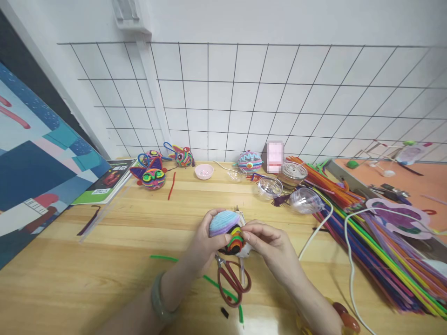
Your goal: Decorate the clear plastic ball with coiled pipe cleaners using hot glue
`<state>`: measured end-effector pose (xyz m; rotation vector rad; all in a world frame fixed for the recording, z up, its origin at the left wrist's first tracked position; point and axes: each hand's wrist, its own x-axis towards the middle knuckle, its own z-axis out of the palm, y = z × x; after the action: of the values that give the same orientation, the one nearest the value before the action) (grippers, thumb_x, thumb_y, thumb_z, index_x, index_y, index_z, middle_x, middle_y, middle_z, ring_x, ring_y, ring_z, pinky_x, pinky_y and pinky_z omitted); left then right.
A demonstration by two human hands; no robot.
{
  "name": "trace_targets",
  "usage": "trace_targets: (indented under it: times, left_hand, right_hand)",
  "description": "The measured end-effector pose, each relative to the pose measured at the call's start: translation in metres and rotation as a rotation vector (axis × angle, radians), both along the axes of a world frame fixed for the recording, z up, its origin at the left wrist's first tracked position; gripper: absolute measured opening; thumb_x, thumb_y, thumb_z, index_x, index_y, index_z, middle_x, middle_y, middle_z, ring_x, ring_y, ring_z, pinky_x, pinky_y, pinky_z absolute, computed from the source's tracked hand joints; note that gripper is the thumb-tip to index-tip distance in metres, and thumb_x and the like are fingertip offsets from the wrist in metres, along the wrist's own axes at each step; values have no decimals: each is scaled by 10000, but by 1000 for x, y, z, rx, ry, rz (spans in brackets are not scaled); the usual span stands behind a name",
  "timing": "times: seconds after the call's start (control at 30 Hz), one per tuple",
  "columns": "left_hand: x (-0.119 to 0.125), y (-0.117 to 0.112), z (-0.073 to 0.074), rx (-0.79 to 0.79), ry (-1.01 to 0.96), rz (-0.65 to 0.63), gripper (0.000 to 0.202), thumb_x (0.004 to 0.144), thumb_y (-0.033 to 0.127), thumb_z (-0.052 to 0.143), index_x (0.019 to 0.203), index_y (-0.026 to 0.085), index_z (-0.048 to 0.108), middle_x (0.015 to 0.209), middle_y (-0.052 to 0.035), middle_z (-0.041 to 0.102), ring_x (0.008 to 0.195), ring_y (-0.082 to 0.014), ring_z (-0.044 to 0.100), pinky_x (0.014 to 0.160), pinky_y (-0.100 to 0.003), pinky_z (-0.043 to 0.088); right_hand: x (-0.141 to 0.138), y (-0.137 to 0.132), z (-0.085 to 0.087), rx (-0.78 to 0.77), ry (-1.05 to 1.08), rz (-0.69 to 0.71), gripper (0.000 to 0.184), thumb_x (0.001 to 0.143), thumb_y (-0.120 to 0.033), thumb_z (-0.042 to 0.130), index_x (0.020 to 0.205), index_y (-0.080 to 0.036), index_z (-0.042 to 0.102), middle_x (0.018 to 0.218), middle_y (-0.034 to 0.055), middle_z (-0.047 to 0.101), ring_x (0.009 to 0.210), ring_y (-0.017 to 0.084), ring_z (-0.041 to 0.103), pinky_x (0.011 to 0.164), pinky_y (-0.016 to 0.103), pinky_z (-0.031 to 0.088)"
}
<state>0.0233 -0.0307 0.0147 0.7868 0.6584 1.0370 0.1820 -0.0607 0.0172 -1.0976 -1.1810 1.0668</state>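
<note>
Left hand (205,244) clasps the striped ball (223,222) above the desk (115,260) from nine o'clock, presumably steadying it; scissors (233,278) lie at six, likely for easy reach; right hand (270,239) meets it at three, fingertips together, whether pinching anything I can't tell.

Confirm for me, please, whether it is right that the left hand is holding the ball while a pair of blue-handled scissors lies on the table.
Not quite: in the head view, the scissors are red-handled, not blue-handled. The left hand is indeed holding the ball, and the scissors do lie on the table.
</note>
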Motion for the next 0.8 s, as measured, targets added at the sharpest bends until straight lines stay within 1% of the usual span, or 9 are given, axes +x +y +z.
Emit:
trace_targets:
  times: [0.17, 0.33, 0.5, 0.7, 0.8]
  left_hand:
    - [1, 0, -1, -14, 0, -10, 556, 553, 151, 775, 1043, 206, 520, 962, -41, 657, 878, -188, 590, 782, -295, 440]
    - [2, -1, -1, -10, -8, -19, 565, 557, 149, 771, 1056, 199, 512, 966, -38, 656, 869, -168, 584, 786, -283, 443]
    - [1, -1, 0, -26, -18, -10, 572, 559, 146, 771, 1062, 203, 505, 975, -36, 653, 875, -166, 587, 782, -278, 450]
    - [1, -2, 1, -28, -38, -17, 565, 568, 130, 770, 1061, 201, 504, 979, -40, 654, 888, -169, 593, 778, -279, 460]
    - [1, -1, 0, -13, -47, -21, 559, 588, 133, 765, 1077, 197, 501, 999, -47, 651, 914, -174, 592, 801, -289, 459]
  right_hand:
    - [0, 2, -4, 28, -7, -7, 144, 679, -351, 769, 735, -218, 758, 740, 29, 698, 685, 161, 650, 618, 270, 549]
    - [0, 1, -7, 64, -30, -7, 97, 709, -316, 754, 749, -228, 760, 738, 23, 680, 688, 151, 638, 617, 259, 532]
    - [0, 0, -8, 101, -63, -12, 94, 735, -317, 736, 775, -237, 766, 751, 27, 648, 708, 156, 619, 619, 268, 519]
    - [2, -3, -5, 272, -234, -41, 97, 800, -265, 675, 836, -255, 764, 791, 40, 625, 746, 159, 605, 651, 273, 518]
    - [3, -5, -4, 240, -217, 3, 131, 829, -274, 644, 889, -260, 760, 830, 43, 626, 780, 160, 608, 667, 274, 518]
